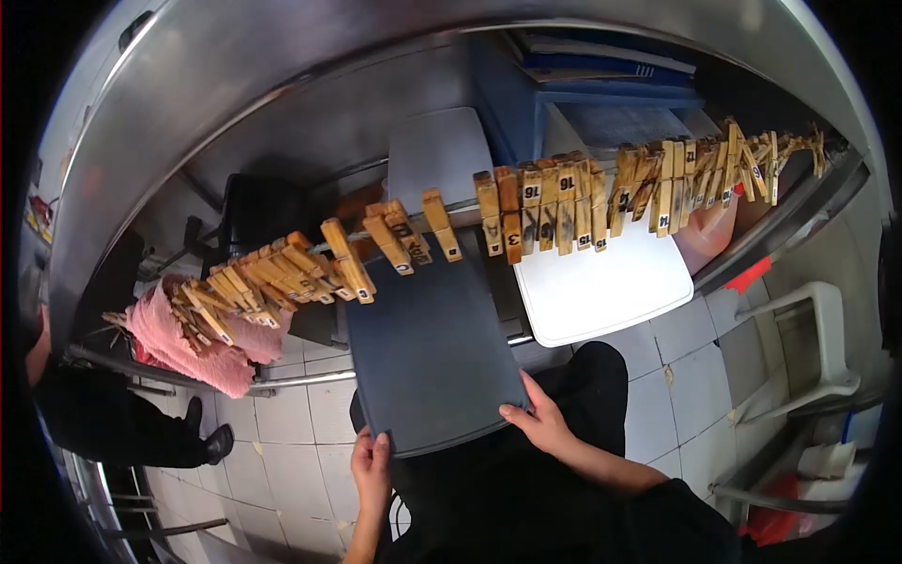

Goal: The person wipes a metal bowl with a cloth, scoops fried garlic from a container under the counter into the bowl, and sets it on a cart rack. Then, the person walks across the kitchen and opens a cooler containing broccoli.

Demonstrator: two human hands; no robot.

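Note:
A dark grey, flat rectangular plastic lid (437,367) with rounded corners lies before my body, its far end under the metal table. My left hand (371,465) pinches its near left corner, thumb on top. On its right edge, near the front corner, my right hand (542,418) grips with the thumb on top and the fingers beneath. Over the lid's far end hangs a row of wooden clothespins (437,226), clipped along a line; some carry printed numbers. To the right of the lid lies a white lid (601,291).
A pink towel (193,338) hangs at the left of the rail. Another pale lid (440,146) and a blue container (507,103) are farther under the steel table (272,66). At right stands a white plastic chair (813,348). Another person's legs (122,418) show at left.

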